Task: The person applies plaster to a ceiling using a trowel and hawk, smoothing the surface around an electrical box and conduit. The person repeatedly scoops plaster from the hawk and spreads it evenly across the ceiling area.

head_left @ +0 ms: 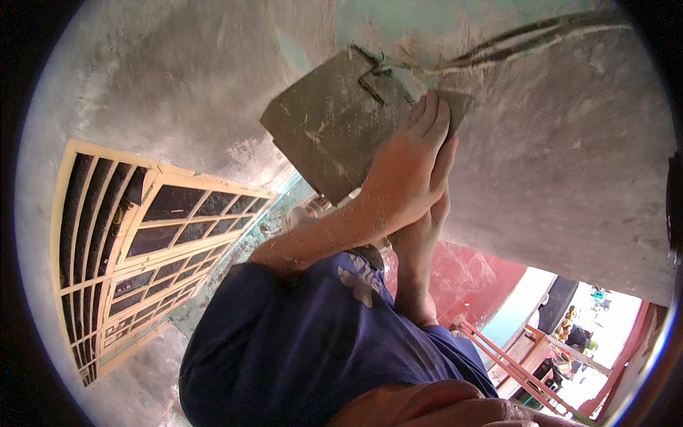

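Note:
A flat, grey, roughly rectangular board (320, 121) with pale scuffs is held up at the wall, tilted. A dark angular bracket-like line shows near its top edge. My left hand (416, 153) reaches across from the left and grips the board's right part, fingers close together on its surface. My right hand (427, 210) comes up from below and meets the left one at the board's right side. The left hand covers most of the right hand's fingers. Dust marks my left forearm.
Dark cables (526, 43) run along the wall at upper right. The grey plastered wall (555, 164) curves around. At left is a cream barred window (178, 235). Below right are a red tiled surface (469, 285), reddish rails (512, 370) and a bright opening with assorted items.

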### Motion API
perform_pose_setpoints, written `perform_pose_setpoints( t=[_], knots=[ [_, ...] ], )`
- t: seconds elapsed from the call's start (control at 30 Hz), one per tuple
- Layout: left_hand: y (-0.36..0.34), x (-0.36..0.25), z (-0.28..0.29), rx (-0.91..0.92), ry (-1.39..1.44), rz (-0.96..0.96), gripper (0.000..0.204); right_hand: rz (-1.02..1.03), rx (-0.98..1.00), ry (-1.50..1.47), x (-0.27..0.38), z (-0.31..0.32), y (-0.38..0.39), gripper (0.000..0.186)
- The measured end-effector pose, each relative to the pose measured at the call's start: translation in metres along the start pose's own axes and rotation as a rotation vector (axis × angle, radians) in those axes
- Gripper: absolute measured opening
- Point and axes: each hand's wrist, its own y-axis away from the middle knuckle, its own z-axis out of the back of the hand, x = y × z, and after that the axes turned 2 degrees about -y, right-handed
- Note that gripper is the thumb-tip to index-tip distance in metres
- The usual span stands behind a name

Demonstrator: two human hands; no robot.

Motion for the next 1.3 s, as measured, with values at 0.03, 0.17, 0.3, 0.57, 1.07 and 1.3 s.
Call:
perform_pose_setpoints(
  t=[0.03, 0.17, 0.3, 0.57, 1.07, 1.3],
  knots=[
    [0.001, 0.001, 0.0, 0.031, 0.038, 0.03, 0.057, -0.027, 0.024, -0.005, 0.002, 0.001, 0.002, 0.048],
    [0.012, -0.006, -0.011, -0.003, -0.062, -0.006, 0.056, -0.025, -0.01, -0.116, 0.004, 0.004, 0.005, 0.039],
    [-0.002, 0.001, -0.006, -0.066, -0.053, 0.009, 0.055, -0.028, 0.099, -0.04, 0.011, 0.001, -0.013, 0.048],
    [-0.001, 0.006, -0.008, -0.107, -0.024, 0.002, 0.054, -0.023, 0.022, -0.087, 0.014, -0.007, -0.009, 0.044],
    [0.001, 0.008, -0.011, -0.174, -0.048, -0.042, 0.049, -0.04, 0.041, -0.044, 0.001, -0.003, -0.01, 0.047],
    [0.0, -0.003, -0.007, -0.173, -0.082, -0.072, 0.05, 0.014, -0.045, -0.032, 0.024, -0.008, -0.01, 0.04]
  ],
)
